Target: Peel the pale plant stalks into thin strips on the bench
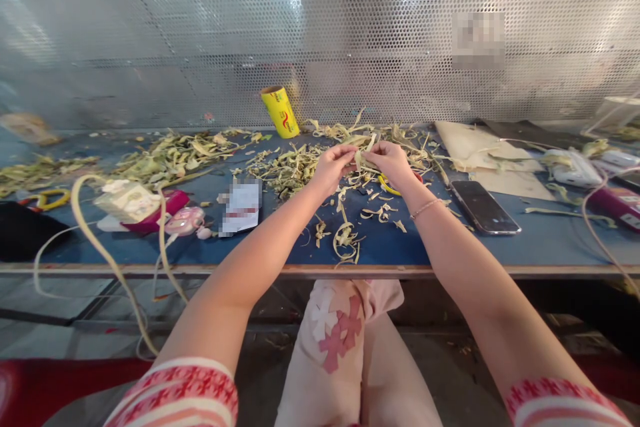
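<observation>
Both my hands meet above the middle of the blue table (525, 247). My left hand (334, 165) and my right hand (389, 160) pinch the same pale yellow-green strip (359, 159) between their fingertips. Under and behind them lies a heap of similar dried strips and scraps (295, 170). More curled scraps (346, 240) lie near the table's front edge. A thin bracelet sits on my right wrist. Part of a yellow ring-shaped thing (387, 185) shows under my right hand.
A yellow tube (280, 111) leans at the back against the perforated metal wall (350, 27). A black phone (482, 207) lies at the right, with a cardboard sheet (470, 143) beyond. Pink items (173, 210), a white card (241, 205) and a long pale strip (100, 247) lie left.
</observation>
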`<state>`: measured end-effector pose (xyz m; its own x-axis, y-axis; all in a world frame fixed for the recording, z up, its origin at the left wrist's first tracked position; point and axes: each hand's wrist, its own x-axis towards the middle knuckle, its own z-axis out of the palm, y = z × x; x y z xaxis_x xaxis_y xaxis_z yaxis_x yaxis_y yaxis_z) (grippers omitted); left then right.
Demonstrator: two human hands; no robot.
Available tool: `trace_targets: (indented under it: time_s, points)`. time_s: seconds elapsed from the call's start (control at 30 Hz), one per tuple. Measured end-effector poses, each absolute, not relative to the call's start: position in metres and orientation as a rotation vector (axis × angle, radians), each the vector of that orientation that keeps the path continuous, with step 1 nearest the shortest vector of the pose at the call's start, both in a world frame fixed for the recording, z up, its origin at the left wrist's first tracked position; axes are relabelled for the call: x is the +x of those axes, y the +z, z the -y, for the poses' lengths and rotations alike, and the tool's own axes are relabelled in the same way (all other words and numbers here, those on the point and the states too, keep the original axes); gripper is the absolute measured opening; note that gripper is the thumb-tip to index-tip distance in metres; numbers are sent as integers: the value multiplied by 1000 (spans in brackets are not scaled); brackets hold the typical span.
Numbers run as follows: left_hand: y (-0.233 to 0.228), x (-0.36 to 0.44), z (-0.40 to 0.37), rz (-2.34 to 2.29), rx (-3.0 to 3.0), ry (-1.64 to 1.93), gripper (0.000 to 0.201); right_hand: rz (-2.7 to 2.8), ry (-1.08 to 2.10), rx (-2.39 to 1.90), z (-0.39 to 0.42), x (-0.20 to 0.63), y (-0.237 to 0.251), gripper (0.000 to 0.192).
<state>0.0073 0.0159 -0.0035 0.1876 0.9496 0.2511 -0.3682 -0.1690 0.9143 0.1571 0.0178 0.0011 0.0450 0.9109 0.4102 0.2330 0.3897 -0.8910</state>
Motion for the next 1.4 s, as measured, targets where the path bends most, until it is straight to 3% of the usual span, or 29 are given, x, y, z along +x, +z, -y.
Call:
trace_targets:
  time_s: [0.3,0.93,1.4]
  points:
    - [-5,6,-17,-639,1143,1311,13,1439,820,-1054,-11,154,6,42]
    - [-13,14,-21,-785,1151,1408,3,1471,711,-1069,-15,148,-4,29]
    - [-2,9,-9,-921,1461,1322,19,1498,744,-1070,-11,144,-6,32]
